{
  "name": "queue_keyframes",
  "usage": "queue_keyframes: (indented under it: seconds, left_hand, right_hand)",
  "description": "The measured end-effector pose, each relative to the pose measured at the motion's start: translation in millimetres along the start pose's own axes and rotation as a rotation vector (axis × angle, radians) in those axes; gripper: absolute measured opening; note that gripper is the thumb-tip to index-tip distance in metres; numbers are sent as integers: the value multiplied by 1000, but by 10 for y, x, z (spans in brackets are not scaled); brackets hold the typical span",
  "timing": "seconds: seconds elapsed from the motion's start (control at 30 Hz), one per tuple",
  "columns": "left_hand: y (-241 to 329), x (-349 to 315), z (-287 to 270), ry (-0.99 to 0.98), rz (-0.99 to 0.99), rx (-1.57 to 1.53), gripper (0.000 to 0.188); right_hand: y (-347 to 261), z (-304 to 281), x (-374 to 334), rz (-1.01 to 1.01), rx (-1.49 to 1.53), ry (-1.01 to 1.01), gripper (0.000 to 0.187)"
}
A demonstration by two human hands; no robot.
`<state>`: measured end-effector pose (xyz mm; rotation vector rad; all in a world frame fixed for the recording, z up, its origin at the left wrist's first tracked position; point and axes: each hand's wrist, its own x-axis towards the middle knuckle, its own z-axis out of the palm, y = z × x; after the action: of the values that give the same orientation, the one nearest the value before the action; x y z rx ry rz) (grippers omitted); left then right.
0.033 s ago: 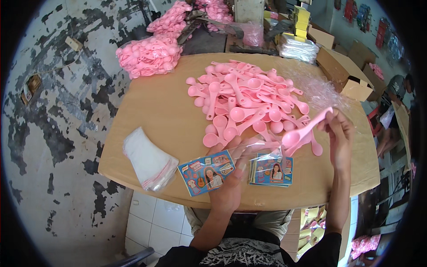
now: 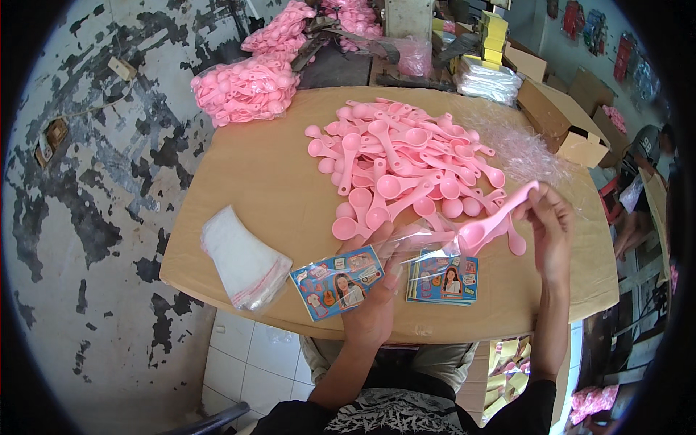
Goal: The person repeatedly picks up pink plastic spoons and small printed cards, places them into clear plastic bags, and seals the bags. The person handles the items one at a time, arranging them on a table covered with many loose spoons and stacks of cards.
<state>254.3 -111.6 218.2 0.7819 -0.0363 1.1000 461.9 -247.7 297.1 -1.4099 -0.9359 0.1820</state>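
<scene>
My left hand (image 2: 373,304) grips a clear plastic bag (image 2: 420,238) with a blue printed card (image 2: 338,281) at its left end. In my right hand (image 2: 549,225) is a pink measuring spoon (image 2: 500,215), pinched by its handle end. The spoon's bowl points left and down, at the bag's open right end; how far in it sits I cannot tell. Below the bag lies a stack of blue printed cards (image 2: 453,279). Beyond both hands spreads a large heap of pink spoons (image 2: 406,159). A stack of clear bags (image 2: 243,257) lies to the left.
Brown cardboard covers the table (image 2: 232,174). Bagged pink spoons (image 2: 246,90) stand at the far left. Crumpled clear plastic (image 2: 518,145), a carton (image 2: 562,119) and a pack of clear bags (image 2: 487,78) are at the far right. Another person (image 2: 641,159) sits beyond the right edge.
My right hand has moved slightly left and down, bringing the spoon's bowl closer to the bag's end. My left hand and the card stay nearly in place.
</scene>
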Motion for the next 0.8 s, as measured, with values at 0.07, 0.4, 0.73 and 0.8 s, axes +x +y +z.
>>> queue_keyframes:
  seconds: [0.07, 0.4, 0.73, 0.8]
  left_hand:
    - [-22, -26, -1, -44, -31, -21, 68]
    - [-125, -28, -49, -203, -71, -180, 62]
    - [-12, -114, -26, -33, -265, -575, 88]
    - [141, -41, -2, -50, -228, -511, 98]
  right_hand:
    - [-21, 142, -66, 75, 111, -31, 24]
    - [-97, 445, -287, 79, 17, -416, 31]
    - [-777, 746, -23, -413, -443, -473, 13]
    - [-1079, 717, 130, -452, -202, -290, 6]
